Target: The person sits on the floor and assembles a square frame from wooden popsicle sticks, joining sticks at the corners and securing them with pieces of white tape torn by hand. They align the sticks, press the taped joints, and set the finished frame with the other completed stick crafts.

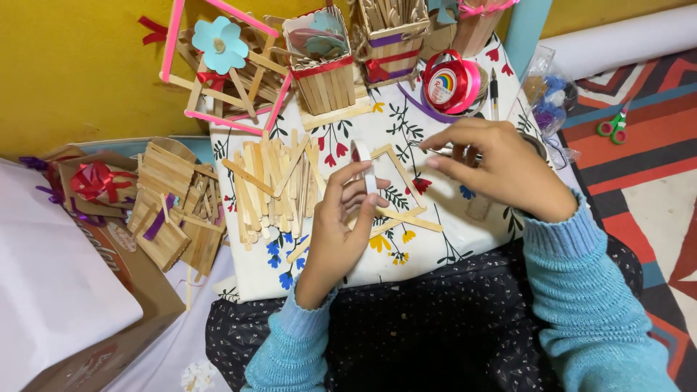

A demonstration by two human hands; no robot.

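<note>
The left hand (341, 225) gripped a white tape roll (367, 174) near the floral board's (450, 232) middle. The right hand (497, 170), fingers pinched together, pulled its tape end beside a stick frame (399, 178).

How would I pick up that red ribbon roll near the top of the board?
Probably best from above. The red ribbon roll lies flat on the flowered board, round face up, so pinch across its outer rim with fingers on opposite sides. A pen lies close on its right, so come straight down.
</note>
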